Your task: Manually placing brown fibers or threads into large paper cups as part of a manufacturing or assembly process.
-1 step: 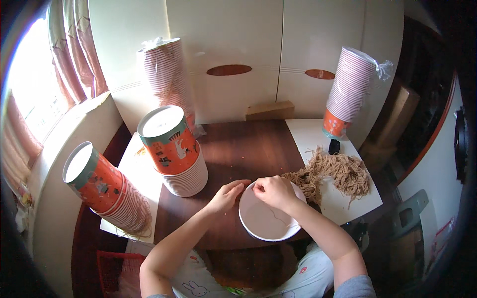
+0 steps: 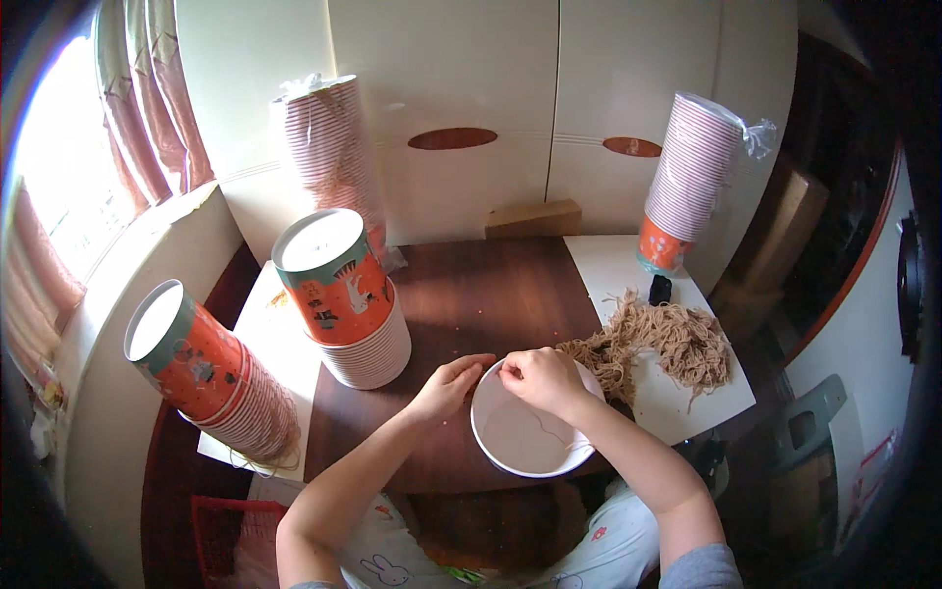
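A white paper bucket (image 2: 525, 442) tilts its open mouth toward me at the table's near edge. My left hand (image 2: 453, 386) is at its far left side, fingers curved against the outer wall and partly hidden. Over the mouth, my right hand (image 2: 542, 377) is closed in a pinch close to the far left rim. A thin tan string (image 2: 545, 428) runs from below that hand across the inside to the near right rim. The string's end in the fingers is covered. Beside the bucket on the right lies a tangled heap of tan strings (image 2: 677, 344).
Stacks of orange-and-green printed buckets stand upside down at left, a near stack (image 2: 211, 368) and a middle stack (image 2: 343, 294). Bagged stacks stand at the back left (image 2: 329, 147) and back right (image 2: 687, 177). A small black object (image 2: 660, 289) lies by the strings on the table (image 2: 491, 294).
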The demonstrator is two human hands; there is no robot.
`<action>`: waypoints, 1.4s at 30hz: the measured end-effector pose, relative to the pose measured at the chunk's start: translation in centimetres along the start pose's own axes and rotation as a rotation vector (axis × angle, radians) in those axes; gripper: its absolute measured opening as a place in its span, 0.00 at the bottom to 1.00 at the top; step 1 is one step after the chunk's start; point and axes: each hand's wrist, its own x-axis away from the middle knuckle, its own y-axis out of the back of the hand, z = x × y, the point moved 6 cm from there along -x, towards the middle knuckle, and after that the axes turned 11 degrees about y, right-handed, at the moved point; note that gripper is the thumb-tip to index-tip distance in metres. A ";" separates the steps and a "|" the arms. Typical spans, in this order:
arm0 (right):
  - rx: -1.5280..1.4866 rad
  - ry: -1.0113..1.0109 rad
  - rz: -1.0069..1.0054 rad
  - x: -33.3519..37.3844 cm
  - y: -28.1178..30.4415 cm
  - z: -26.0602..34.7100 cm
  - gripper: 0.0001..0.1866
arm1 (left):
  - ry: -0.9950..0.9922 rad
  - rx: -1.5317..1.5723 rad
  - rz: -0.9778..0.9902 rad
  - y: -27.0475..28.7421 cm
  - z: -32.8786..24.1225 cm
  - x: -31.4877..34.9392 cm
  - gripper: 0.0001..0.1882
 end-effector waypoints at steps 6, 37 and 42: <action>-0.042 0.027 0.030 -0.2 -0.2 0.3 0.07 | -0.279 -0.507 -0.205 0.4 -0.7 0.2 0.10; -0.283 0.262 0.435 0.0 2.4 1.3 0.09 | -0.255 0.438 0.500 -1.5 -5.9 8.9 0.06; -0.382 0.348 0.421 0.2 3.3 2.5 0.10 | -0.137 0.487 0.204 0.4 -4.0 6.3 0.05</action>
